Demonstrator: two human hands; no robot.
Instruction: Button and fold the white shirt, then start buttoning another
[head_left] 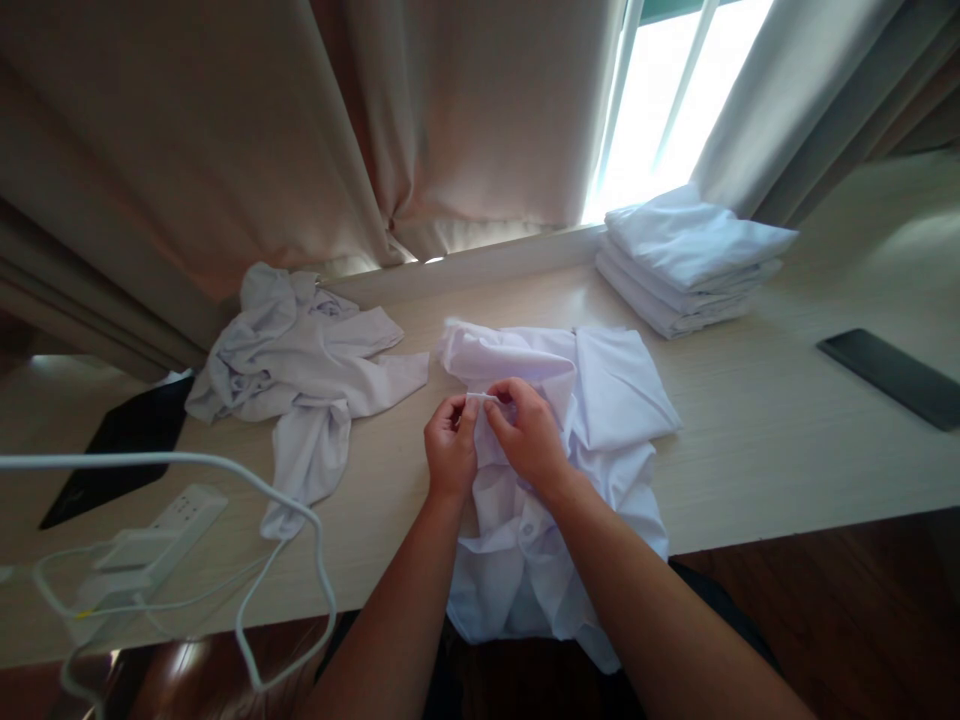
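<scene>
A white shirt [615, 390] lies loosely spread in front of me, its lower part hanging over the table's front edge. My left hand [452, 440] pinches an edge of this shirt between thumb and fingers. Close beside it, my right hand [529, 430] pinches the same edge, the two sets of fingertips nearly touching. Part of the cloth is folded over above my hands. A button shows on the fabric below my right hand.
A crumpled white garment [307, 350] lies to the left, and a folded white stack [686, 260] sits back right. A dark phone [892, 375] is at right. A power strip [161, 545], white cables and a black flat object [124, 440] occupy the left. Curtains [480, 120] hang behind.
</scene>
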